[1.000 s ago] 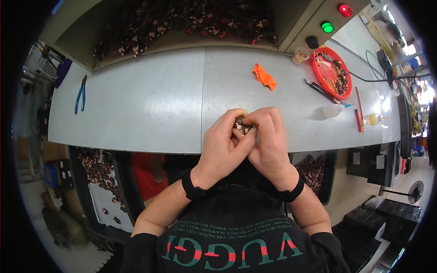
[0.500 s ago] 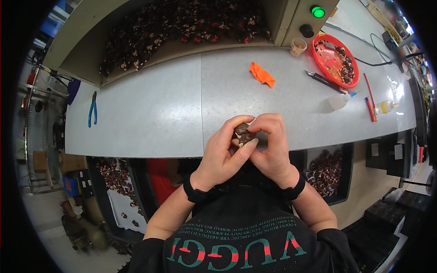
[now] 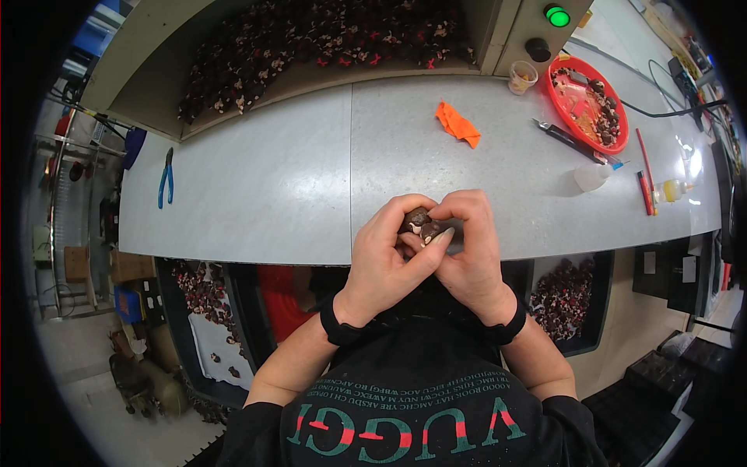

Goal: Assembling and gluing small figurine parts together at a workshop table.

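Observation:
Just over the near edge of the grey worktable [image 3: 257, 171], both my hands are closed around a small dark brown figurine [image 3: 418, 221] with cream-coloured parts. My left hand [image 3: 387, 261] has its fingers curled about it, and the thumb presses at its near side. From the other side, my right hand [image 3: 473, 261] pinches the same figurine with bent fingers. My fingers hide much of its shape, so I cannot tell whether it is one piece or two. Each wrist wears a black band.
A metal hood [image 3: 124, 86] at the back holds many similar brown pieces. Blue-handled pliers [image 3: 166, 179] lie left. Rightward are an orange cloth [image 3: 457, 124], a red bowl [image 3: 555, 101], a craft knife [image 3: 570, 140] and bottles [image 3: 591, 177]. Black trays [image 3: 183, 335] of pieces sit below the edge.
The view has shifted slightly, so the table items appear a little further right. My fingers have turned the figurine a little, and my left thumb has moved slightly to the right across it.

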The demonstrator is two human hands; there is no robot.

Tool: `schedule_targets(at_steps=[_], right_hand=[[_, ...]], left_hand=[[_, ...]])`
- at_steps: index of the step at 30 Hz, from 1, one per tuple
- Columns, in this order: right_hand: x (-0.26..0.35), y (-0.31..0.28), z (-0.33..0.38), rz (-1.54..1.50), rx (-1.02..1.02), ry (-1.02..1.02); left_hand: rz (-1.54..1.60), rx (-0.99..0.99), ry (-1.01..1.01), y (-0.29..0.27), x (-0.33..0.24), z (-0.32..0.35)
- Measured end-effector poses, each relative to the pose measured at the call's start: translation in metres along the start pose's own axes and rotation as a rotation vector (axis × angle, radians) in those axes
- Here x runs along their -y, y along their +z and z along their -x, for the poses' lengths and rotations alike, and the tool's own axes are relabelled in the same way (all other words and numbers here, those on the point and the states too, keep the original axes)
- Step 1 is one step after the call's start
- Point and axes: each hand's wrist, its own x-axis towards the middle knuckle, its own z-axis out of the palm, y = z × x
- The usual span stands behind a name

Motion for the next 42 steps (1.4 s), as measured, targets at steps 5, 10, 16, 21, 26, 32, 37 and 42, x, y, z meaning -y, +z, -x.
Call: schedule_targets(at_steps=[5, 10, 16, 21, 26, 32, 37, 42], right_hand=[[-0.001, 0.001, 0.001, -0.015, -0.014, 0.018], [0.0, 0.0, -0.001, 0.018, -0.01, -0.003], [-0.001, 0.002, 0.0, 0.001, -0.005, 0.015], [-0.002, 0.002, -0.001, -0.006, 0.013, 0.019], [-0.002, 0.002, -0.002, -0.086, -0.012, 0.081], [0.0, -0.004, -0.002, -0.034, 0.071, 0.11], [-0.001, -0.003, -0.002, -0.071, 0.035, 0.13], [0.003, -0.002, -0.004, -0.027, 0.068, 0.085]], left_hand=[[0.005, -0.044, -0.022, 0.004, 0.0, 0.0], [-0.077, -0.027, 0.058, 0.003, 0.003, 0.0], [-0.099, -0.035, 0.076, 0.004, 0.005, 0.0], [-0.127, -0.041, 0.067, 0.004, 0.004, -0.001], [-0.038, -0.017, 0.013, -0.001, 0.0, -0.007], [0.066, 0.081, -0.25, -0.011, -0.016, -0.009], [0.022, 0.191, -0.124, -0.022, -0.024, -0.003], [-0.361, 0.227, 0.057, -0.037, -0.022, -0.009]])
